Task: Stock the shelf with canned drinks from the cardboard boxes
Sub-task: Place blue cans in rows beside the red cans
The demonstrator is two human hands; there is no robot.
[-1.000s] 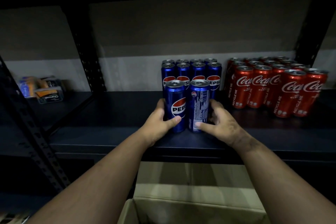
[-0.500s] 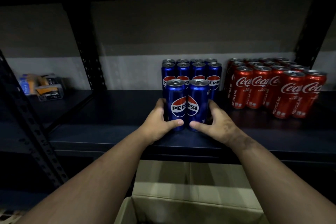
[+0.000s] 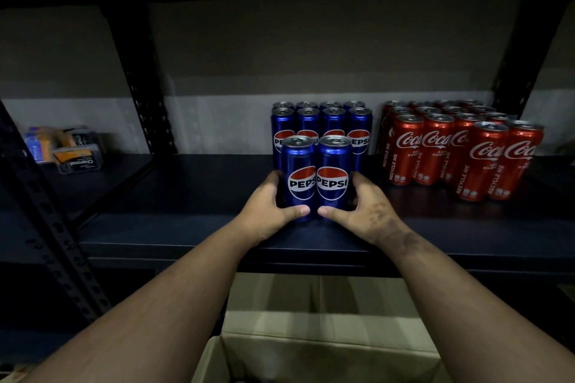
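Dim, underexposed wide-angle view with black upper edge, bowed shelf uprights (image 3: 141, 78), soft blurred corners

Both forearms are bare to the frame edge, no sleeves; the hands, left hand (image 3: 267, 211) and right hand (image 3: 365, 214), are gloveless

Ten tall blue Pepsi cans (image 3: 333, 179) can be counted, two in front and eight behind. At least fourteen slim red Coca-Cola cans (image 3: 435, 149) are seen. One open brown cardboard box (image 3: 326, 351) is visible below.
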